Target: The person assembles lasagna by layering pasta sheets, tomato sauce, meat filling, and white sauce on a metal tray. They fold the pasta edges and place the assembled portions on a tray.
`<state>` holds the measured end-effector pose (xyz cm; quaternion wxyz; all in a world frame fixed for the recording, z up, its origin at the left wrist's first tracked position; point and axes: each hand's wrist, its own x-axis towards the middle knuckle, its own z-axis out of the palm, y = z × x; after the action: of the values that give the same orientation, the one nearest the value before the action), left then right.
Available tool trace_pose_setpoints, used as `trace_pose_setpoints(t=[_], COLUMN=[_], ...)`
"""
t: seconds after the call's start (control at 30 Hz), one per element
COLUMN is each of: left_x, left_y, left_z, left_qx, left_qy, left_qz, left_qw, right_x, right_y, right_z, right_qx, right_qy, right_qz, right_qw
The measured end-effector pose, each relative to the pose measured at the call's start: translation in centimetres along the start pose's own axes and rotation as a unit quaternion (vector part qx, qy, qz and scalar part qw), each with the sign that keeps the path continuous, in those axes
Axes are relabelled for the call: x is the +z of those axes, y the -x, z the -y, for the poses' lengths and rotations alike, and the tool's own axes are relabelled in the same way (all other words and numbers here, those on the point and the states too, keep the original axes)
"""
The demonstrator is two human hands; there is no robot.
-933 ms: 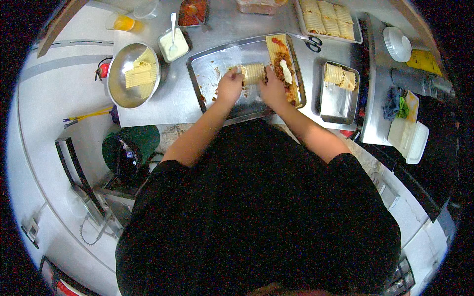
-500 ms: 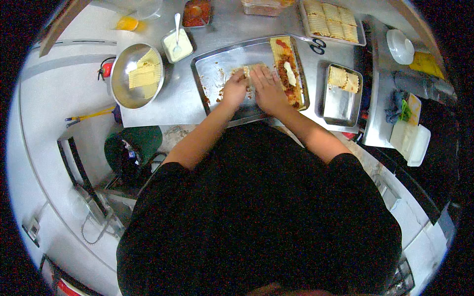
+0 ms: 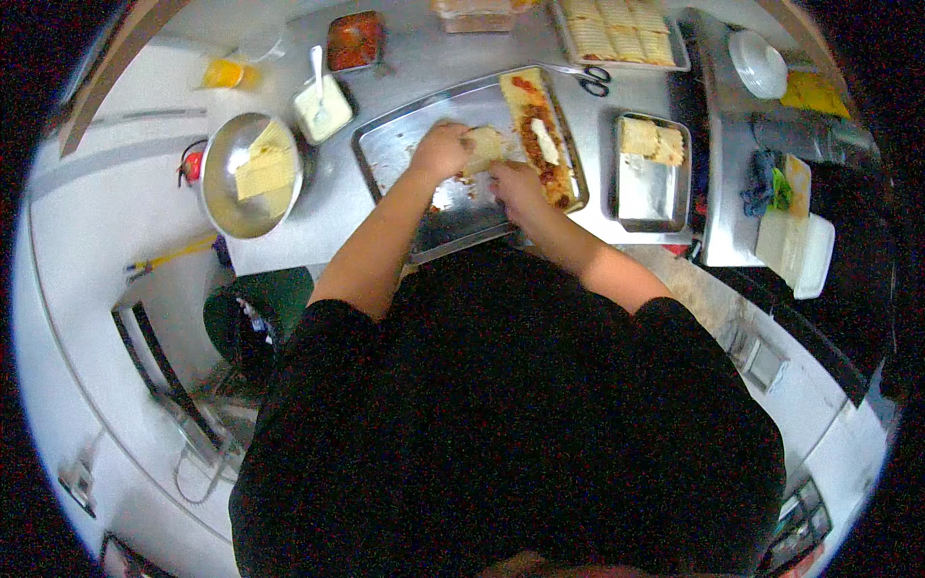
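A large metal sheet tray (image 3: 385, 133) lies before me, smeared with bits of red sauce. On it, a pale rolled-up lasagna sheet (image 3: 486, 146) sits between my hands. My left hand (image 3: 443, 151) is closed on the roll's left side. Just nearer to me, my right hand (image 3: 518, 189) has its fingers curled in at the roll's near end; whether they grip it is hard to tell. Along the tray's right side a flat lasagna sheet (image 3: 521, 87) carries red meat sauce and a white strip of filling (image 3: 545, 141).
To the left stands a steel bowl (image 3: 220, 183) of pasta sheets, with a white cream tub (image 3: 326, 118) and spoon beyond it. A red sauce container (image 3: 355, 40) is farther back. Right are scissors (image 3: 594, 83), a small pan (image 3: 651, 223) with rolls, and a full tray (image 3: 617, 43).
My hands have come off lying over the roll. The left is now closed at its left side, and the right has drawn toward me with fingers curled. The view has shifted slightly.
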<state>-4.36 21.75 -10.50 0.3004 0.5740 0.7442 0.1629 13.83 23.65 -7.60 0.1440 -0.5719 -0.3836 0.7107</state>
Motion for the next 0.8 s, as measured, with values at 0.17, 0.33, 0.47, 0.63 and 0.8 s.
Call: trace_pose_setpoints(t=[0.17,0.33,0.47,0.63,0.8], left_x=[-0.7,-2.2,-3.7,-5.9,-4.9], left_y=[0.0,2.2,4.4,7.2,9.0], left_z=[0.6,-0.9,-3.2,-5.1,-3.8], left_qx=[-0.028,-0.116,-0.119,-0.160,-0.187], left_qy=[0.035,0.062,0.164,0.216,0.244], left_qz=[0.057,0.105,0.071,0.058,0.048], left_qw=[0.997,0.986,0.977,0.961,0.950], right_x=[2.3,1.4,-3.0,-13.5,-23.7], right_y=[-2.8,-4.5,-3.7,0.0,1.5], right_z=[-0.3,-0.5,-0.6,2.0,4.5], right_qx=[-0.009,0.104,0.106,0.059,-0.082], right_qy=[-0.233,-0.190,-0.306,-0.302,-0.285], right_qz=[0.052,0.109,0.310,0.255,0.101], right_qw=[0.971,0.970,0.894,0.917,0.950])
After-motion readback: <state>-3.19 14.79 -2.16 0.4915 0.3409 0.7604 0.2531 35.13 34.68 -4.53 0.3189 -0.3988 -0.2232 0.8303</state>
